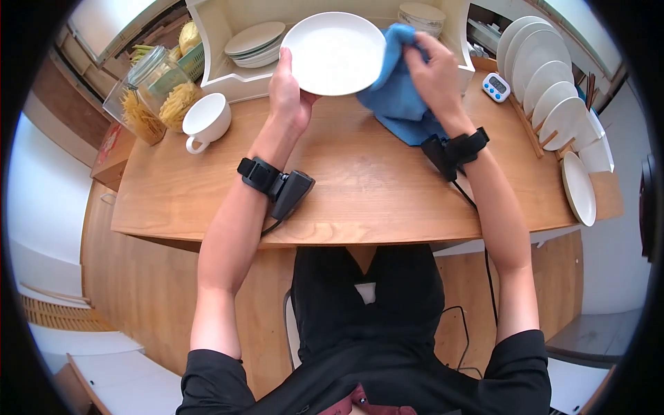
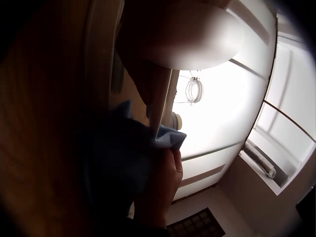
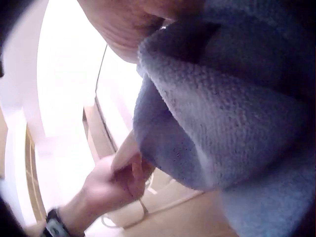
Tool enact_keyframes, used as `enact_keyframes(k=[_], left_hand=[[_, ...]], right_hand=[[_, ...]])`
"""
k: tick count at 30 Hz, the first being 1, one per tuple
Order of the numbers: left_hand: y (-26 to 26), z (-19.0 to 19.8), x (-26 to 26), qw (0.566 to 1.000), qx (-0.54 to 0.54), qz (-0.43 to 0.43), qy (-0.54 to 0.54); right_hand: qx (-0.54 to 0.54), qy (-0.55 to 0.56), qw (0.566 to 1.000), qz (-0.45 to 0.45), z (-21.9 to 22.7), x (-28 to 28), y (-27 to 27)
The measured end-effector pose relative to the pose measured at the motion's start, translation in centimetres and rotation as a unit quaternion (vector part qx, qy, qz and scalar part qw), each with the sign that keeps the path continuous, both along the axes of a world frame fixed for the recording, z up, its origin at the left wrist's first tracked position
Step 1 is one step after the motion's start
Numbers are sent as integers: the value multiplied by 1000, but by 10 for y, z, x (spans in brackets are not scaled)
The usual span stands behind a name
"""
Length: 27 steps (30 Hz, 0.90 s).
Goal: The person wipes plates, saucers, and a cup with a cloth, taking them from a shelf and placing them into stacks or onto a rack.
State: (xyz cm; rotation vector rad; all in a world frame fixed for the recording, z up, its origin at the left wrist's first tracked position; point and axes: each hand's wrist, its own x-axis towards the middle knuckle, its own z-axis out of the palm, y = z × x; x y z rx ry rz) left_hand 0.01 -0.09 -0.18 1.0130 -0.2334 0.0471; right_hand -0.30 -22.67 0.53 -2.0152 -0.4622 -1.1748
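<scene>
My left hand grips a white plate by its left edge, thumb along the rim and the other fingers beneath. The plate is raised over the back of the table. A blue cloth is bunched in my right hand, pressed around the plate's right rim, its loose end hanging down toward the tabletop. In the right wrist view the textured cloth fills much of the picture, with the left hand beyond it. The left wrist view is dark, showing the cloth against the plate's edge.
Behind the plate, a white shelf holds stacked plates and bowls. To the left stand a white cup and pasta containers. At right are a timer, a rack of plates and a leaning oval dish.
</scene>
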Motion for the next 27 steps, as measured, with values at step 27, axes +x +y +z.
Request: enact_keyframes(k=[27], left_hand=[[-6, -11, 2, 982, 159, -61, 87]], right_hand=[[-271, 107, 913, 287, -6, -48, 45]])
